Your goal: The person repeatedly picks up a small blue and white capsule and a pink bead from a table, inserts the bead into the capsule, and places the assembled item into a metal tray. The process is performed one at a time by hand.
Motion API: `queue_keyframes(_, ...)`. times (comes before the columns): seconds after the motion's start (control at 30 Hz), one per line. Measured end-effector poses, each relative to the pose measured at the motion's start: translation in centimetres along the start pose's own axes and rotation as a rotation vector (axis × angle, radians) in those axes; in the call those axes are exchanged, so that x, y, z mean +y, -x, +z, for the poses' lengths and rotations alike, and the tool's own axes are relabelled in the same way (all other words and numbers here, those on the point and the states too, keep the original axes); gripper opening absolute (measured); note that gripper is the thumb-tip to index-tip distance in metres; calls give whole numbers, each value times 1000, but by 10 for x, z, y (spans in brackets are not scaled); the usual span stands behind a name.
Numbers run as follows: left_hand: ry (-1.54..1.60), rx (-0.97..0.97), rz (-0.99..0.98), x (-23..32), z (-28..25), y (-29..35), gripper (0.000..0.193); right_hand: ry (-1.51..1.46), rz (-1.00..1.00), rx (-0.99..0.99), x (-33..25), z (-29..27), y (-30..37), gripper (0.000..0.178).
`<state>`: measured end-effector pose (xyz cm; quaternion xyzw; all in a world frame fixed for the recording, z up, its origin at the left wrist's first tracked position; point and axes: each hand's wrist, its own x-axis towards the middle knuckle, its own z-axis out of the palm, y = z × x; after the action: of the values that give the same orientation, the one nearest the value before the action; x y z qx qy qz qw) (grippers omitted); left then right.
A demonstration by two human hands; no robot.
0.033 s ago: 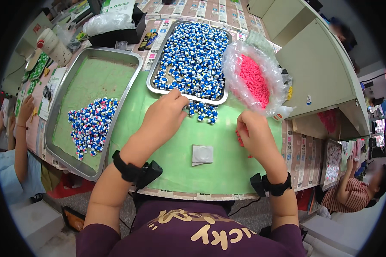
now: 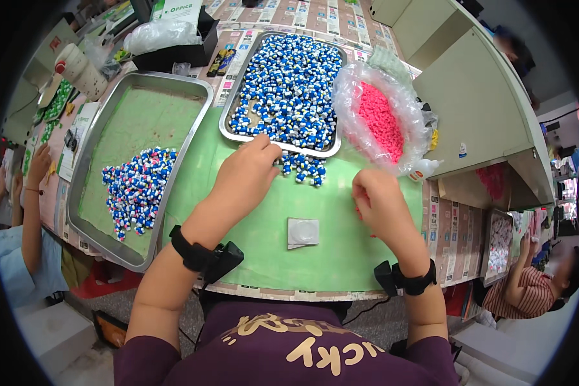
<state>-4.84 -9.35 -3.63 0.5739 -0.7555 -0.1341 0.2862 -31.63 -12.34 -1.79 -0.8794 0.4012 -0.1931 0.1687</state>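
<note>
My left hand is at the near edge of a metal tray heaped with small blue-and-white pieces. Its fingers are curled beside a loose cluster of the same pieces on the green mat; whatever they pinch is hidden. Further right, my right hand is closed, thumb against fingers, over a few small pink-red pieces that it mostly covers. Its fingertips' contents do not show. Between the hands, nearer me, lies a small white square pad with a round clear disc.
At left stands a larger metal tray with blue, white and pink pieces. A clear plastic bag of pink pieces sits at right, beside a small white bottle and a pale cabinet. Other people work at both sides.
My right hand has shifted very slightly left, covering more of the pink-red pieces. My left hand has hardly moved.
</note>
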Motion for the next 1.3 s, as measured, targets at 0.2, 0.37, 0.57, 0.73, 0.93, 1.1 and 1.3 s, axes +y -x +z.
queue_keyframes(0.2,148,-21,-93,7,-12,2,14,27,-55,-2,-18,0,4,17)
queue_keyframes(0.37,999,-164,-294,44,-37,20,16,-234,-194,151,-58,-25,-2,27)
queue_keyframes(0.57,1442,-398,-483,62,-43,32,15,-234,-381,244,-84,-24,-7,29)
queue_keyframes(0.73,1397,-334,-449,60,-39,39,12,-318,-329,247,-89,-20,-3,26)
queue_keyframes(0.93,625,109,44,71,-36,41,12,-871,81,153,-93,-17,4,26)
queue_keyframes(1.1,129,306,345,72,-32,44,24,-1122,311,-5,-95,-27,2,25)
queue_keyframes(1.3,-49,331,457,71,-31,44,31,-1094,381,-84,-94,-28,1,22)
